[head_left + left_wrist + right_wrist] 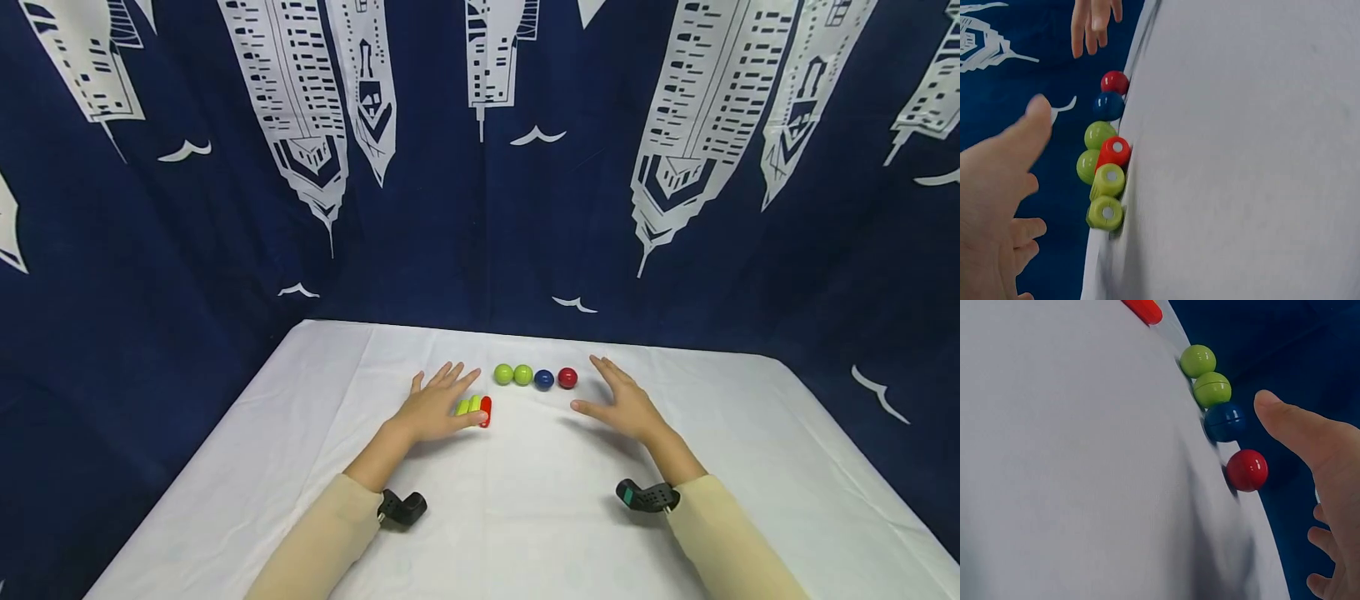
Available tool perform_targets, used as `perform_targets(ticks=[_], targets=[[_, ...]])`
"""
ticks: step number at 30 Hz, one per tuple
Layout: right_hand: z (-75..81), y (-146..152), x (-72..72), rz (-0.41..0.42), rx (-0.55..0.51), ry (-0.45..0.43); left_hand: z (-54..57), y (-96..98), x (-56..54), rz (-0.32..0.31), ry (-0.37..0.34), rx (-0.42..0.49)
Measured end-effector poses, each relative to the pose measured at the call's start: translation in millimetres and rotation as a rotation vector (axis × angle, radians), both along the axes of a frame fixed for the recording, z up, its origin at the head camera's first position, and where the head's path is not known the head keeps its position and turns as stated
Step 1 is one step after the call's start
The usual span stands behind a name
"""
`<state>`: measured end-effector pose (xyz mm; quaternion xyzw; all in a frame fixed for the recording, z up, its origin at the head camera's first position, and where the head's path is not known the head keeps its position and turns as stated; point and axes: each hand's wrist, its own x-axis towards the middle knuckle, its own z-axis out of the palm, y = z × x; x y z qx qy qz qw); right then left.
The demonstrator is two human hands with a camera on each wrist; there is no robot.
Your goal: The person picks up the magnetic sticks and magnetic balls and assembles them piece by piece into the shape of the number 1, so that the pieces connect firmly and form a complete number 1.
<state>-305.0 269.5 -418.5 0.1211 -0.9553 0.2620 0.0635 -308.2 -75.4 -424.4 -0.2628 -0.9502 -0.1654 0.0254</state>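
In the head view my left hand (435,410) hovers over the left part of the group, fingers spread. Its thumb partly covers two yellow-green sticks (462,407) and a red stick (486,403), which lie side by side. The left wrist view shows the round ends of these sticks, with the thumb apart from them. Behind, two glossy green balls (513,375), a dark blue ball (543,380) and a red ball (567,378) form a row. My right hand (627,407) is held to the right of the red ball, fingers extended, holding nothing.
A white cloth (525,500) covers the table under everything. A dark blue curtain (450,233) with white building prints hangs behind the far edge. Each wrist carries a black camera, one on the left (402,507) and one on the right (647,496).
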Motion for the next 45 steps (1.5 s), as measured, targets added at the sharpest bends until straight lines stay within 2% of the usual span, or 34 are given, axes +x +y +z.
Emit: perform_targets(ticks=[2,6,13,15,18,21,23,25,30,38,45], targets=[[-2.1,-4,-4.1,-0.002,-0.043,-0.013,0.3,2.8,1.1,-0.004,-0.001,0.026],[-6.4,-11,-12.9,-0.029,-0.109,-0.042,2.9,10.6,2.6,-0.023,0.048,0.069],[-14.0,-20,-27.0,-0.049,-0.144,-0.046,4.8,26.5,6.6,-0.017,0.130,0.154],[-16.0,-22,-30.1,-0.054,-0.158,-0.048,5.1,31.7,9.1,0.013,0.155,0.192],[-18.0,-26,-33.5,-0.063,-0.174,-0.053,4.7,40.2,12.1,0.094,0.191,0.230],[-20.8,-28,-35.9,-0.080,-0.192,-0.058,5.3,48.2,13.6,0.178,0.185,0.252],[-22.6,-29,-36.5,-0.089,-0.199,-0.041,6.4,53.2,14.5,0.221,0.155,0.262],[-25.0,-30,-37.0,-0.098,-0.208,-0.013,7.0,57.8,14.9,0.243,0.134,0.260],[-30.9,-33,-38.6,-0.119,-0.236,0.035,4.5,67.3,16.2,0.270,0.134,0.227],[-29.0,-37,-41.9,-0.156,-0.258,-0.024,0.0,77.8,14.9,0.343,0.100,0.154],[-25.8,-36,-46.2,-0.146,-0.236,-0.047,0.7,83.6,14.1,0.363,0.125,0.090]])
